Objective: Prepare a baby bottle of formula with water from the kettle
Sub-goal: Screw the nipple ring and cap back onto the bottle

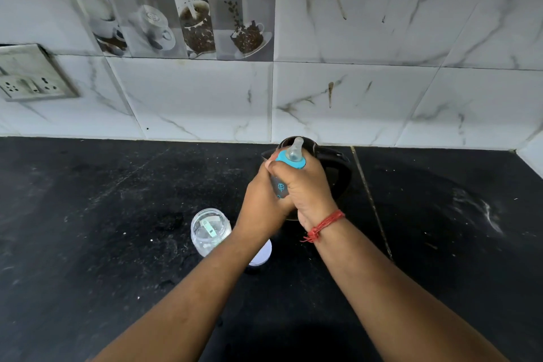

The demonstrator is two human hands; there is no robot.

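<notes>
I hold a baby bottle (280, 186) upright between both hands above the black counter. Its teal collar and clear teat (294, 150) stick out above my fingers. My left hand (263, 200) wraps the bottle from the left and my right hand (305, 188) wraps it from the right, so most of the bottle's body is hidden. Right behind the hands stands a black kettle (335, 167), partly covered by them. A clear jar (209, 229) with a teal scoop inside stands on the counter to the left of my left wrist.
A white lid-like object (262, 254) peeks out under my left forearm. The black stone counter (117, 214) runs to a marble-tiled wall (352, 91). A socket plate (29, 76) sits on the wall at far left. The wall turns a corner at the far right.
</notes>
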